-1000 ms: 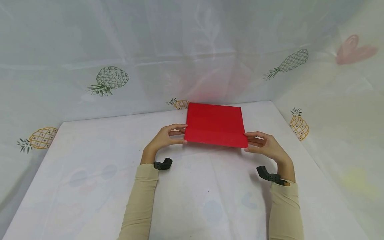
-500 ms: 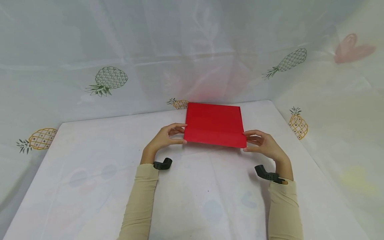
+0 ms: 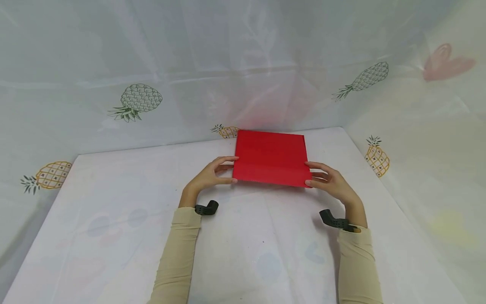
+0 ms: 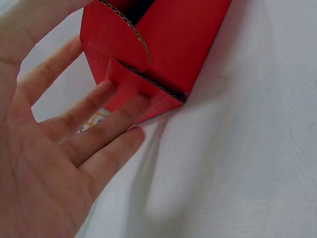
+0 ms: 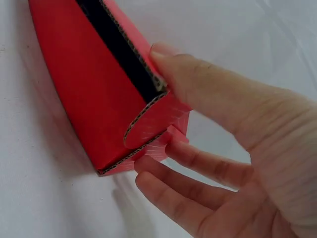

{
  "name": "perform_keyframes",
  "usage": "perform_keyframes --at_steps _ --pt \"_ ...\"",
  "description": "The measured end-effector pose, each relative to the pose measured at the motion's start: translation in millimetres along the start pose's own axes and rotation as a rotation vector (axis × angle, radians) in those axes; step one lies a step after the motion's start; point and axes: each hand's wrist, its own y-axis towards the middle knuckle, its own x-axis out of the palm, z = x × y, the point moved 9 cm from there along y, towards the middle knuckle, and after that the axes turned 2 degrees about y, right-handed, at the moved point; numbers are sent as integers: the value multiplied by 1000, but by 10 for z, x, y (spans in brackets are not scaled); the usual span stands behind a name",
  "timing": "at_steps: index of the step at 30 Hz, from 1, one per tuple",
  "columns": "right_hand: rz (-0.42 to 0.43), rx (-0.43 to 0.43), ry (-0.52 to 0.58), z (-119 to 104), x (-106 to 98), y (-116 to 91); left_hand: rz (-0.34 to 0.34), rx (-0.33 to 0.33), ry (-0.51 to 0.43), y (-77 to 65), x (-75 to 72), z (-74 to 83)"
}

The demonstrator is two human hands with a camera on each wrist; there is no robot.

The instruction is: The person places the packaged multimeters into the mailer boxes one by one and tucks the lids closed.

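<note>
A red corrugated cardboard box point(image 3: 271, 156) rests near the table's back edge, its lid partly lifted at the front. Its dark inside shows through the gap in both wrist views, and a rounded side tab point(image 5: 148, 121) shows at the end. My left hand point(image 3: 209, 174) is at the box's left end, its fairly straight fingers point(image 4: 106, 111) touching the end panel, the thumb tip beyond the frame in the left wrist view. At the right end, my right hand point(image 3: 334, 181) lays its thumb on the lid's front corner while its spread fingers touch the end panel.
The white table point(image 3: 125, 236) is covered by a faintly patterned sheet. Pineapple-print curtains point(image 3: 190, 76) hang behind and to the right of it. A black wrist mount point(image 3: 208, 207) sits on the left wrist, and another black wrist mount point(image 3: 336, 221) on the right.
My right hand has shifted slightly left and forward, and its thumb has moved from beside the front corner onto the lid. The left hand has barely moved, and the box stays almost where it was.
</note>
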Motion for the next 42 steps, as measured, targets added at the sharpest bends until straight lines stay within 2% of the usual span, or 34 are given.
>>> perform_keyframes --at_steps 5,10,13,18,26,32,37,42 --pt "-19 12 -47 35 55 46 -29 0 -22 16 45 -37" --pt "-30 16 -19 34 75 45 -36 6 -39 24 72 -39" --pt "-42 6 -4 45 82 39 -31 20 -17 27 79 -37" --pt "-53 -5 33 123 83 44 -19 63 5 52 105 -43" --pt "-60 -25 121 253 98 51 -8 83 -98 87 161 -85" --pt "-72 -85 222 291 115 69 -1 98 -164 99 164 -119" --pt "-63 -117 283 292 124 71 -1 108 -172 103 168 -130" --pt "-73 -153 276 308 134 80 8 108 -147 105 156 -140"
